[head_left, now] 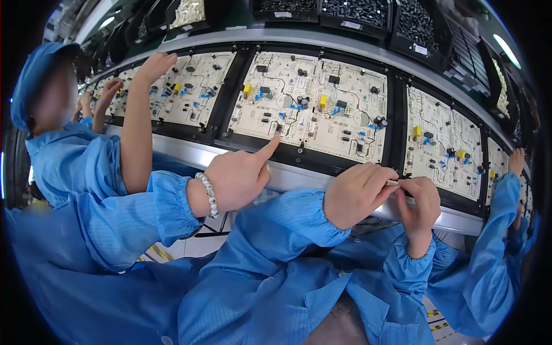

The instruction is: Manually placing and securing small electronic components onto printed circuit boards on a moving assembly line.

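My left hand (359, 194) and my right hand (421, 208) meet over the metal front rail. Their fingertips are pinched together around a small pale piece (394, 182), mostly covered by the fingers, so its kind is unclear. Beyond them lies a cream circuit board (315, 133) in a black frame, fitted with yellow, blue and black components. A co-worker's hand with a beaded bracelet (238, 178) reaches in from the left. Its index finger points at the lower edge of that board, touching or nearly touching a small part there.
More framed boards stand in the row, one to the right (443, 144) and one to the left (192, 86). Black bins (356, 14) of small parts line the back. A capped co-worker (75, 144) is at left, and another co-worker's arm (497, 210) reaches in at right.
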